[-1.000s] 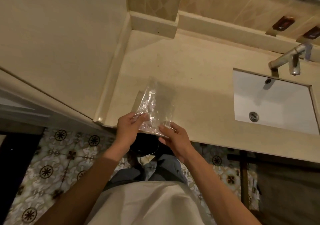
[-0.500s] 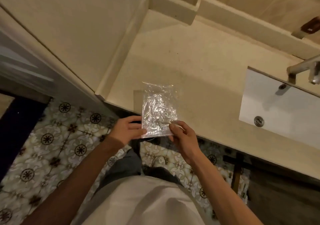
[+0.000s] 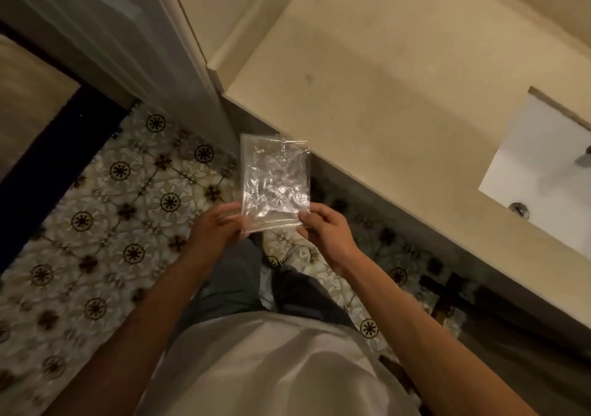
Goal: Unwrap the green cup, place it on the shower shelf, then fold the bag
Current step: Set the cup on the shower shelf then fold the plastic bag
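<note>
A clear, crinkled plastic bag (image 3: 275,182) is held flat and upright in front of me, over the patterned floor beside the counter's edge. My left hand (image 3: 217,227) pinches its lower left corner and my right hand (image 3: 323,228) pinches its lower right corner. The bag looks flattened, with nothing inside it. Neither the green cup nor the shower shelf appears anywhere in the view.
A beige stone counter (image 3: 399,73) runs along the upper right, with a white sunken basin (image 3: 543,172) and its drain (image 3: 519,208). A pale door frame (image 3: 192,48) stands to the left of the counter. Patterned floor tiles (image 3: 128,223) lie below, edged by a dark threshold (image 3: 48,160).
The bag has come off the counter edge toward my body and now hangs flat over the floor. My view has swung left and down. Both hands keep their hold on the lower corners.
</note>
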